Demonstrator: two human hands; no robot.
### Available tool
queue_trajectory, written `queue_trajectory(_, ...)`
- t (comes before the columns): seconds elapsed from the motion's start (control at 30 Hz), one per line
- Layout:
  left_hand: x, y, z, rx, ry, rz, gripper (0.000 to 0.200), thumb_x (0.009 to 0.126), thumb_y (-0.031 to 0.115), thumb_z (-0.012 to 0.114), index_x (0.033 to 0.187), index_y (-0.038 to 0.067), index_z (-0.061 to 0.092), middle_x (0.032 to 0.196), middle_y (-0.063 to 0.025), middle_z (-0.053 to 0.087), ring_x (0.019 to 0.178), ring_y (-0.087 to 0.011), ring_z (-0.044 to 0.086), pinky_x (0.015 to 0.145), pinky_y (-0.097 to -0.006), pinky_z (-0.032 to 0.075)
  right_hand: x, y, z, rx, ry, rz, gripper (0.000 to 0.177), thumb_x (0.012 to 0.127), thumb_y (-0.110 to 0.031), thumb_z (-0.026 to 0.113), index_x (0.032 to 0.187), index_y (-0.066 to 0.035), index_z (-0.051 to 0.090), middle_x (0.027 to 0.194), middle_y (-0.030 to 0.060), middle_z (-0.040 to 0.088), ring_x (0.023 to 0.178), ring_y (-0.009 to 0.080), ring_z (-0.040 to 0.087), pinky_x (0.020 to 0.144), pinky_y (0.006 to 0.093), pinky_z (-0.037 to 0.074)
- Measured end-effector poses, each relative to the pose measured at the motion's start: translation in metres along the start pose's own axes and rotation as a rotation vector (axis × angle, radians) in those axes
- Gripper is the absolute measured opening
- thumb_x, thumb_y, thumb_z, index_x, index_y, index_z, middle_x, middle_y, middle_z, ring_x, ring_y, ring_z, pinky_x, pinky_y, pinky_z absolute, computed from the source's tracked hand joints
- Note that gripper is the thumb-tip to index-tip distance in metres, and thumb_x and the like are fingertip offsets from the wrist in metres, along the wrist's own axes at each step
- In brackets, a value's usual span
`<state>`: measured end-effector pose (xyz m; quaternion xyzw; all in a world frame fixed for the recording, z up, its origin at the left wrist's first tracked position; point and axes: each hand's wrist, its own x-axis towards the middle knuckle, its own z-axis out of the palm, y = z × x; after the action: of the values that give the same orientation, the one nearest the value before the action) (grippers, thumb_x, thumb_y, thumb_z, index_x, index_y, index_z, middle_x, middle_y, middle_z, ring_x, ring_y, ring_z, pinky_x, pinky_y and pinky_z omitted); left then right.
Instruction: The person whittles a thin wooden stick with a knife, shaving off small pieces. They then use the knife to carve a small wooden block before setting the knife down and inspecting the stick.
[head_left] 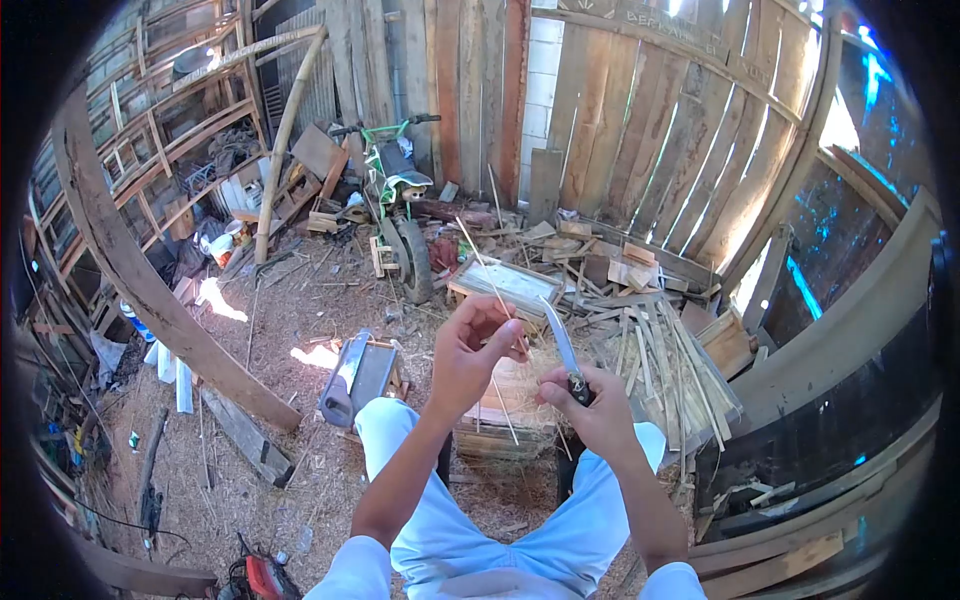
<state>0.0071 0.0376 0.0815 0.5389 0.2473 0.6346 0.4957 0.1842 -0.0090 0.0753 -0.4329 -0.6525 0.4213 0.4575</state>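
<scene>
Pinched in the fingers of my left hand is a long thin wooden stick, slanting up and to the left. My right hand grips a knife by its dark handle, with the pale blade pointing up and slightly left. The blade is to the right of the stick, apart from it. Below both hands, between my knees, stands a wooden block or low bench. Another thin stick leans there under my left hand.
Several thin wood strips lie piled at the right. A hand saw rests beside my left knee. Further back are a white-topped wooden frame and a green small motorbike. A curved beam crosses the left side.
</scene>
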Motion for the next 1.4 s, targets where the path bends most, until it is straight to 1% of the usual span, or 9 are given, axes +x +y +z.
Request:
queue_trajectory(0.2,0.028,0.026,-0.014,0.052,0.081,0.014,0.02,0.09,0.01,0.056,0.107,0.001,0.056,0.084,-0.0062,0.062,0.073,-0.013,0.063,0.06,-0.0257,0.053,-0.017,0.003,-0.001,-0.1,-0.014,0.028,0.02,0.082,-0.014,0.068,0.097,-0.001,0.066,0.069,0.0006,0.06,0.065,0.0066,0.053,0.063,0.0245,0.043)
queue_trajectory(0.43,0.043,0.025,-0.013,-0.021,-0.06,-0.045,0.016,0.091,0.012,0.056,0.104,0.003,0.057,0.084,-0.0044,0.061,0.074,-0.0126,0.062,0.062,-0.0265,0.054,-0.021,0.0,-0.004,0.048,0.012,0.087,0.019,0.082,-0.015,0.068,0.096,-0.002,0.067,0.061,-0.0072,0.05,0.055,0.0008,0.041,0.05,0.0199,0.033)
queue_trajectory(0.77,0.029,0.034,0.01,0.036,-0.102,0.079,0.025,0.09,0.007,0.056,0.115,0.001,0.056,0.085,-0.0055,0.063,0.076,-0.0128,0.062,0.066,-0.0266,0.053,-0.018,-0.009,0.0,0.09,0.075,0.159,0.018,0.083,-0.015,0.068,0.093,-0.001,0.067,0.071,-0.0009,0.063,0.063,0.0031,0.053,0.057,0.0196,0.04)
queue_trajectory(0.87,-0.002,0.006,0.025,0.082,-0.187,0.021,0.025,0.092,0.009,0.055,0.116,0.002,0.056,0.086,-0.0039,0.062,0.078,-0.0086,0.06,0.068,-0.0236,0.052,-0.015,-0.005,0.006,0.131,0.197,0.054,0.018,0.083,-0.015,0.068,0.094,-0.001,0.064,0.07,0.0001,0.062,0.049,0.0009,0.044,0.042,0.0177,0.033)
queue_trajectory(1.07,-0.023,-0.009,0.03,0.093,-0.088,0.007,0.024,0.095,0.01,0.05,0.116,0.002,0.057,0.073,-0.0001,0.057,0.062,-0.0054,0.054,0.054,-0.0205,0.044,-0.018,0.0,-0.003,0.055,0.22,-0.045,0.017,0.09,-0.016,0.059,0.099,-0.001,0.061,0.069,-0.0019,0.056,0.047,-0.0002,0.041,0.041,0.0166,0.03)
queue_trajectory(1.13,-0.023,0.002,0.026,0.053,-0.127,-0.207,0.023,0.095,0.011,0.048,0.115,0.002,0.057,0.062,0.004,0.051,0.051,-0.0022,0.046,0.045,-0.0196,0.037,-0.011,-0.008,-0.015,0.048,0.345,-0.012,0.019,0.09,-0.017,0.058,0.101,-0.002,0.062,0.08,0.0025,0.064,0.06,0.0048,0.053,0.057,0.0201,0.042)
queue_trajectory(1.2,-0.03,0.004,0.03,0.1,-0.176,-0.218,0.022,0.095,0.009,0.049,0.114,0.003,0.059,0.057,0.0063,0.045,0.046,0.0003,0.039,0.041,-0.0189,0.03,-0.003,-0.028,-0.026,0.201,0.339,0.055,0.022,0.091,-0.02,0.058,0.104,-0.003,0.061,0.075,0.0005,0.06,0.052,0.0018,0.046,0.047,0.0179,0.036)
queue_trajectory(1.27,-0.039,0.002,0.036,0.179,-0.194,-0.205,0.022,0.094,0.008,0.05,0.113,0.005,0.061,0.058,0.0063,0.044,0.048,0.0012,0.037,0.042,-0.018,0.028,0.007,-0.039,-0.033,0.26,0.375,-0.103,0.023,0.091,-0.021,0.058,0.104,-0.003,0.061,0.071,-0.0013,0.057,0.047,0.0,0.041,0.041,0.0174,0.029)
queue_trajectory(1.4,-0.052,0.002,0.043,0.292,-0.252,-0.2,0.024,0.093,0.007,0.051,0.114,0.006,0.061,0.062,0.0069,0.043,0.052,0.0002,0.033,0.044,-0.0186,0.027,0.021,-0.056,-0.044,0.263,0.368,-0.107,0.023,0.09,-0.022,0.059,0.102,-0.002,0.061,0.068,-0.0018,0.055,0.046,0.001,0.041,0.04,0.0185,0.029)
